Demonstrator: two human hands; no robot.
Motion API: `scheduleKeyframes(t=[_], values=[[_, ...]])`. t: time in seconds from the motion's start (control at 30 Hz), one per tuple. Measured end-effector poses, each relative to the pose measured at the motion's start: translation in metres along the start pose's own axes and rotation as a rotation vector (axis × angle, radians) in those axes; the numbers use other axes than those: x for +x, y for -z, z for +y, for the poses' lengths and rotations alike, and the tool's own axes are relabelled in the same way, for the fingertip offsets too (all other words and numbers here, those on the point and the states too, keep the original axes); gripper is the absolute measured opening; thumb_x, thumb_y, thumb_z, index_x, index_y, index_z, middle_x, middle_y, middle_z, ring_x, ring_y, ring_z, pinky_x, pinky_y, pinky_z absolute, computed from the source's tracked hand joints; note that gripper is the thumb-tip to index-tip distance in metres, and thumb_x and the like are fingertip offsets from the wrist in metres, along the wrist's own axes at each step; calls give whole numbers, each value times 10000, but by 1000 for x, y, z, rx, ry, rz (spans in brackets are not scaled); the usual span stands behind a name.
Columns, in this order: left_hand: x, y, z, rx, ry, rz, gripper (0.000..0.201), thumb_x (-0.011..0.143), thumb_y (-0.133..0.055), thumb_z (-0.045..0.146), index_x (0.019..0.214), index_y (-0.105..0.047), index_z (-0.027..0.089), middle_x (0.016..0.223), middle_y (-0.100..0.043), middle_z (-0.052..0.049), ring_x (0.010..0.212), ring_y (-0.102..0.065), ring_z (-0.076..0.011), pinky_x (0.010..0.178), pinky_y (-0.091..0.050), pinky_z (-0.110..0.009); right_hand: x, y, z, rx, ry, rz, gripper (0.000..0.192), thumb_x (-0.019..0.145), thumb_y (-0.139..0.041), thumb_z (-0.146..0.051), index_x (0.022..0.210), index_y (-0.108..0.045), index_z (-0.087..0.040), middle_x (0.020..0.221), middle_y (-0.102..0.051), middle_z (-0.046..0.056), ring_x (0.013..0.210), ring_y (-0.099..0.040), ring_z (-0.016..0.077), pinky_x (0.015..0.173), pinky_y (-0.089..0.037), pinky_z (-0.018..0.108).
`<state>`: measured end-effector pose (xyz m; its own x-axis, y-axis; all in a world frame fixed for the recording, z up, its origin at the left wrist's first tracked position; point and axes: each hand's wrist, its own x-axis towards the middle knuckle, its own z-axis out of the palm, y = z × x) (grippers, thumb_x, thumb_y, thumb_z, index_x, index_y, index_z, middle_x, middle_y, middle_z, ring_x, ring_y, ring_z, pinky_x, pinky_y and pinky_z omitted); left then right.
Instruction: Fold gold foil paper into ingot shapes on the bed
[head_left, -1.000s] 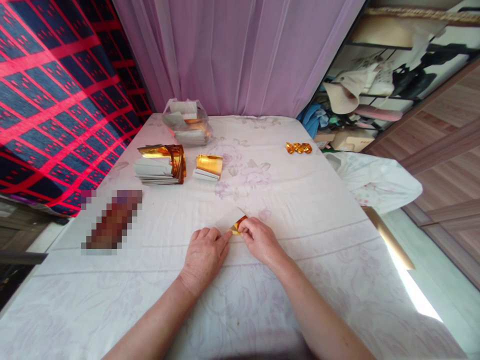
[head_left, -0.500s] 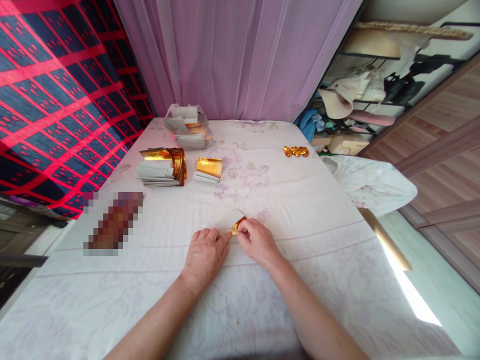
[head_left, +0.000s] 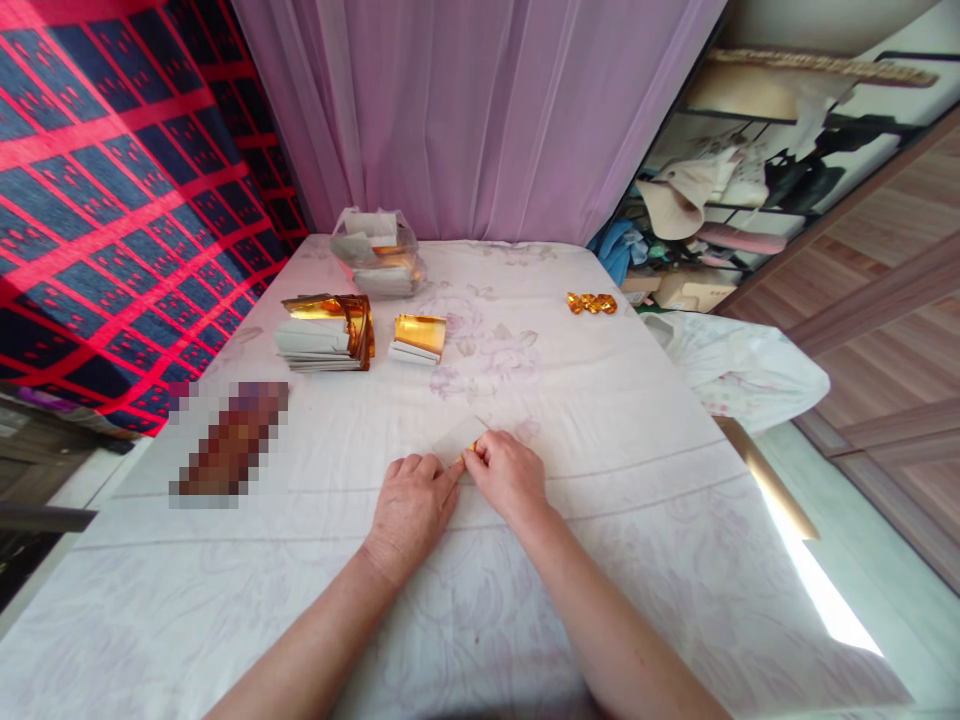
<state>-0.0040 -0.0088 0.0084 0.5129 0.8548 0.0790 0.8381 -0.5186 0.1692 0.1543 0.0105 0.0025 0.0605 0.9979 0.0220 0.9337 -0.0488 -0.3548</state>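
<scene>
A sheet of gold foil paper (head_left: 456,436), pale backing facing up, lies on the cloth-covered surface between my hands. Its near edge is turned over, with a sliver of gold showing at the fingertips. My left hand (head_left: 411,502) presses down on the left end of the fold, fingers curled and thumb stretched toward the right. Thumb and fingers of my right hand (head_left: 513,476) pinch the fold on the right side, close against the left thumb. The exact grip of the fingertips is partly hidden.
Farther off lie a thick stack of folded foil paper (head_left: 319,345), a smaller stack (head_left: 418,338) and a clear bag of such paper (head_left: 379,262). Gold folded pieces (head_left: 592,303) sit back right. A blurred-out patch (head_left: 232,440) is at left; a shelf rack (head_left: 720,210) stands right.
My right hand has shifted slightly left, closer to the left thumb. Less of the gold side shows now. My left hand has stayed in place.
</scene>
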Motion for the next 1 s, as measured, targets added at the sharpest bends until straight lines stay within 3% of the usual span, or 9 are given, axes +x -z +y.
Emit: scheduleKeyframes(t=[0.33,0.67,1.0], values=[[1,3,1,14,13,-44,329,923,-528,258,1236,-630,249,909,-626,-64,853,-541,-232,769,-418,-384,-10,-4,13,120,155,37,82,881,-595,-271,831,-605,-208,821,-649,13,789,-604,155,682,-388,255],[2,2,1,-7,34,-55,327,921,-537,266,1234,-629,260,922,-633,-57,866,-543,-233,781,-413,-385,-6,-4,15,211,120,-37,7,838,-620,-213,838,-613,-214,835,-647,7,770,-600,150,679,-398,255],[0,0,-1,-3,23,-38,323,926,-531,267,1234,-628,265,919,-628,-57,858,-538,-229,771,-408,-380,-4,-4,30,330,232,-63,164,800,-571,-75,830,-648,-217,885,-650,15,788,-602,139,713,-425,247]])
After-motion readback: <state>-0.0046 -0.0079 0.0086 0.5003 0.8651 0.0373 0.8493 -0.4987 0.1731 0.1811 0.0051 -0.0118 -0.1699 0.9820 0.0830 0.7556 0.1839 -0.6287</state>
